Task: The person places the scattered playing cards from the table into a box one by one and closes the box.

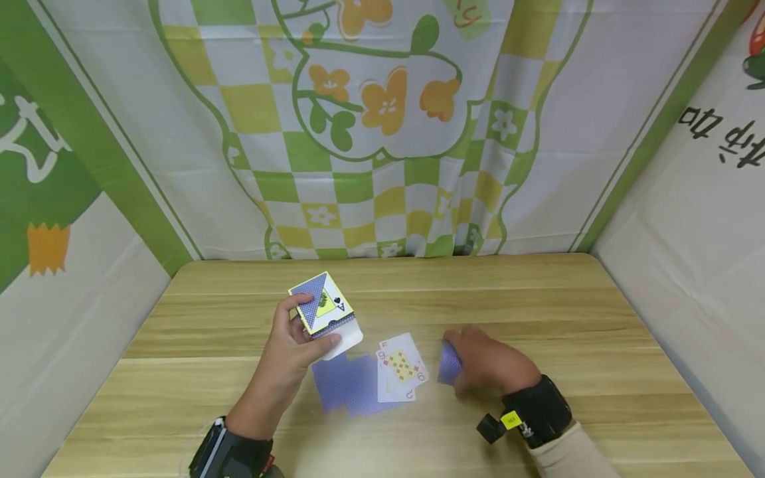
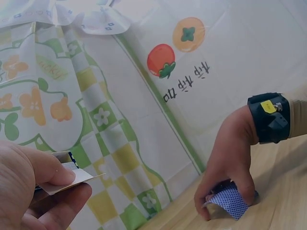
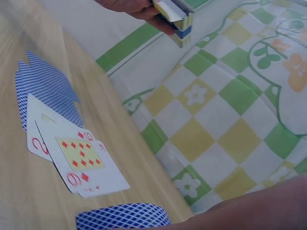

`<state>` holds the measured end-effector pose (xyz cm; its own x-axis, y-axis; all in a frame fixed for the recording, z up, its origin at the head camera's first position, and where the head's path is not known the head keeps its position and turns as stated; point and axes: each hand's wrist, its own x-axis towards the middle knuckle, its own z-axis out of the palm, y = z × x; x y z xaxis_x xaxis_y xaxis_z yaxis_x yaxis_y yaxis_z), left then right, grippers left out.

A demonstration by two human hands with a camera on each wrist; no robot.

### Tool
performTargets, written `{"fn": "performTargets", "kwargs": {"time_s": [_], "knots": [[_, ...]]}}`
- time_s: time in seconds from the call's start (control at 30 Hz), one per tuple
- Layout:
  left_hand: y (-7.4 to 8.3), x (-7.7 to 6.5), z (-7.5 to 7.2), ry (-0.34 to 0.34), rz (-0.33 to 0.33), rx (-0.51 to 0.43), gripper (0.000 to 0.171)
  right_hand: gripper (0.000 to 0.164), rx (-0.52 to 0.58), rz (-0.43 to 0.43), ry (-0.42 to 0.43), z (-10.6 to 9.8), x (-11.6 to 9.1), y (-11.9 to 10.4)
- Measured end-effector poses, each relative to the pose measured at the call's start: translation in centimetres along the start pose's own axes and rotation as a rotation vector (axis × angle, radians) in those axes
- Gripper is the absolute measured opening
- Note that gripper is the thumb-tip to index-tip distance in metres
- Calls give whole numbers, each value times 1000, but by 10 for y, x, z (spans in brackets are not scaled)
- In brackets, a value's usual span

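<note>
A person's left hand (image 1: 291,346) grips a playing-card box (image 1: 321,302) printed with an ace of spades, held raised above the wooden table (image 1: 538,299), left of its middle, with the open white flap (image 1: 348,337) pinched under the thumb. The right hand (image 1: 495,362) reaches down over the surface between its middle and right edge, holding blue-backed cards (image 1: 449,365) bent between thumb and fingers; how many cannot be told. Between the hands, nearer the front edge than the far corners, face-down cards (image 1: 345,385) lie in an overlapping spread, with a nine of diamonds (image 1: 402,365) face up at its right end, partly covering another face-up card (image 1: 396,396). Black straps circle both wrists, and a green-and-yellow checked curtain (image 1: 382,199) with orange flowers hangs behind the table's far edge.
</note>
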<state>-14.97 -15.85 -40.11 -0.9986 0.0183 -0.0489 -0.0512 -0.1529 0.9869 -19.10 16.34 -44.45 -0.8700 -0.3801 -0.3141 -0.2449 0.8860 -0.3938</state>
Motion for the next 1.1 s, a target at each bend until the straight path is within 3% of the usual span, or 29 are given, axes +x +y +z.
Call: {"fn": "performTargets", "kwargs": {"time_s": [0.17, 0.3, 0.4, 0.53, 0.67, 0.77, 0.87, 1.0, 1.1], "knots": [[-1, 0, 0, 0, 0, 5, 79, 75, 80, -30, 49, -3, 3, 8], [-2, 0, 0, -4, -4, 6, 79, 50, 97, -31, 139, -5, 8, 9], [-3, 0, 0, -5, -5, 3, 79, 36, 78, -3, 250, -6, 11, 9], [-3, 0, 0, -7, 2, -4, 79, 29, 57, 13, 458, -10, 11, 6], [-4, 0, 1, -10, 5, -5, 79, 27, 154, -14, 559, -15, 7, -1], [-4, 0, 1, -11, 3, -3, 78, 25, 319, -26, 517, -22, 3, -10], [-4, 0, 2, -12, 3, -1, 78, 26, 537, -54, 420, -27, -2, -22], [-5, 0, 2, -13, -1, -5, 78, 44, 786, -175, 249, -27, -10, -37], [-6, 0, 2, -16, -6, -14, 77, 48, 871, -254, 149, -25, -14, -47]]}}
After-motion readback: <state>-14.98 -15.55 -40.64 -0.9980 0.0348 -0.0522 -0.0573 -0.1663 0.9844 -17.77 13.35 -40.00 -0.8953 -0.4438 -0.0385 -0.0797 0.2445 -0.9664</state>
